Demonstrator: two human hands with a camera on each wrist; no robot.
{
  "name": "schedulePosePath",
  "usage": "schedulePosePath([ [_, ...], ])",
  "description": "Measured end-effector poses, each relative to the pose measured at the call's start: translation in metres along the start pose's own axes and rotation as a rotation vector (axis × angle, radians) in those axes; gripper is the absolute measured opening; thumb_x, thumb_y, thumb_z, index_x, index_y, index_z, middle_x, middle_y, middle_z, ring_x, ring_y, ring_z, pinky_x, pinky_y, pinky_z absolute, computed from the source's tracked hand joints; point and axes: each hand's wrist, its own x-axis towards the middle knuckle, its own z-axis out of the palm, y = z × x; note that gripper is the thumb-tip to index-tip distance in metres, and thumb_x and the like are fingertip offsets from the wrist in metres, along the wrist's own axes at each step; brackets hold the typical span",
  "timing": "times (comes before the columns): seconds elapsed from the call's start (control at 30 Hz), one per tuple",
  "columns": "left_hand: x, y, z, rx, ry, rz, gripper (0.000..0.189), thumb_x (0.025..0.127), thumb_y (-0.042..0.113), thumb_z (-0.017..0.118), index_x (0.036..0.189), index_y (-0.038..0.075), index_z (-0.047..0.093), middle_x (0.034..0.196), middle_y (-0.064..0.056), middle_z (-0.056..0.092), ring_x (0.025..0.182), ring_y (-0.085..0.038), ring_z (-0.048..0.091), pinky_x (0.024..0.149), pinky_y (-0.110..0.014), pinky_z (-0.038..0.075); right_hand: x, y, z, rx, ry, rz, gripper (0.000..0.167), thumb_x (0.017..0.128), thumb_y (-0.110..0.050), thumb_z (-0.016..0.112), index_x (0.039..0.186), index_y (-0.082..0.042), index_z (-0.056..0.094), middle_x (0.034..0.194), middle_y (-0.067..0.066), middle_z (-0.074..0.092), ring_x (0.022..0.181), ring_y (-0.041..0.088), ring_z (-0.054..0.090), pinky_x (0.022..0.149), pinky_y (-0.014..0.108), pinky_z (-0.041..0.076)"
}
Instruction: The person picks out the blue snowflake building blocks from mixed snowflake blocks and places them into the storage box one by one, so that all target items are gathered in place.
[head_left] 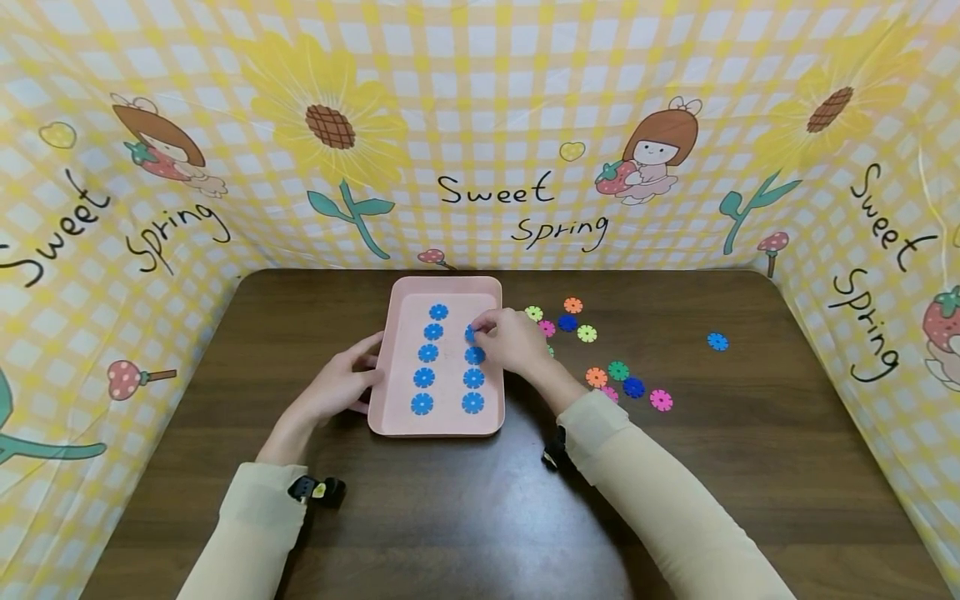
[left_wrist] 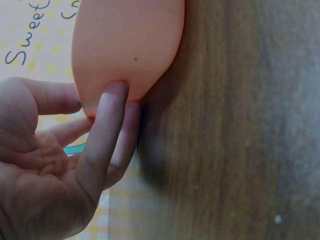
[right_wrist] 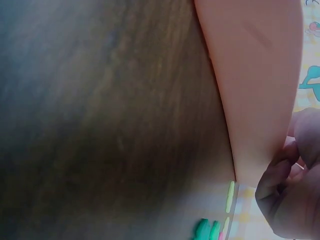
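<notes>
A shallow pink tray (head_left: 384,392) stands on the table with two columns of light-blue notched snowflake discs (head_left: 423,377) in it. Over its right side, my right hand (head_left: 517,342) pinches a blue snowflake disc (head_left: 470,336) between thumb and fingertips at the upper end of the right column. That disc is partly covered by the fingers and hidden in the right wrist view, where the curled hand (right_wrist: 295,180) shows beyond the tray's outer wall (right_wrist: 255,90). My left hand (left_wrist: 65,160) touches the tray's left outer wall (left_wrist: 130,45) with fairly straight fingers, one fingertip at the rim.
Right of the tray lie loose discs in several colours, among them an orange disc (head_left: 573,305), a green disc (head_left: 618,370) and a pink disc (head_left: 661,400). One light-blue disc (head_left: 717,342) lies apart, farther right. A yellow checked cloth (head_left: 480,108) walls the table's back and sides.
</notes>
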Motion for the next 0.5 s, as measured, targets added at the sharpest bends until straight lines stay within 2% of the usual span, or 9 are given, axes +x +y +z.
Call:
schedulePosePath([
  [0.27,0.0000,0.0008,0.0002,0.005,0.004,-0.009,0.069,0.106,0.014,0.052,0.168,0.023,0.022,0.143,-0.027,0.044,0.105,-0.037,0.064,0.072,-0.044,0.063,0.0016,0.0000,0.0030,-0.191,-0.015,-0.023,0.017,0.099,-0.027,0.072,0.111,-0.019,0.080,0.097,-0.004,0.075,0.081,0.011,0.065,0.070,0.031,0.056],
  [0.5,-0.0003,0.0015,0.0008,0.012,0.007,-0.003,0.069,0.106,0.015,0.052,0.167,0.022,0.022,0.143,-0.027,0.044,0.105,-0.037,0.064,0.072,-0.044,0.063,0.0006,-0.0011,0.0004,-0.307,-0.024,-0.036,0.035,0.097,-0.035,0.074,0.128,-0.020,0.075,0.104,-0.003,0.076,0.082,0.014,0.068,0.065,0.033,0.056],
])
